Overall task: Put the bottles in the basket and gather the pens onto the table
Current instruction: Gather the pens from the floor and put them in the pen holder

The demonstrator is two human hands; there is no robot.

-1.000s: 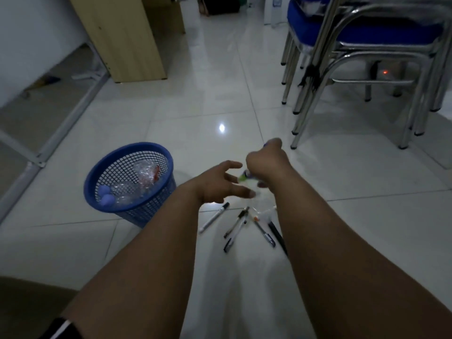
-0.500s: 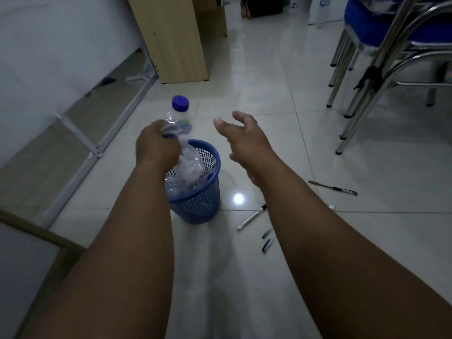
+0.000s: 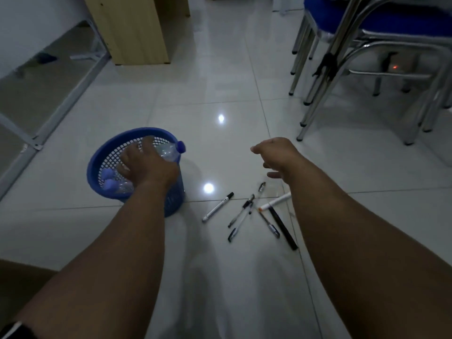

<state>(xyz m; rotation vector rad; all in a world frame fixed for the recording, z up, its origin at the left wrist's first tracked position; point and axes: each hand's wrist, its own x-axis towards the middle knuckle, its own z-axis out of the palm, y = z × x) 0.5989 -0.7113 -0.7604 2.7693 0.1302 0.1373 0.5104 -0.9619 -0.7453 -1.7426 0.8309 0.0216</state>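
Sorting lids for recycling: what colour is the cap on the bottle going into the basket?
Blue, seen in the head view: cap at the basket rim.

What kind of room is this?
Probably an office or classroom: stacked blue-seated metal chairs, a wooden cabinet, and a glossy tiled floor strewn with pens beside a wastebasket.

Both forearms were bare from the elbow down to the left hand [image 3: 146, 165] and the right hand [image 3: 276, 155], with no rings or watch visible. At the lower left corner a dark sleeve edge [image 3: 14, 330] with a pale band showed.
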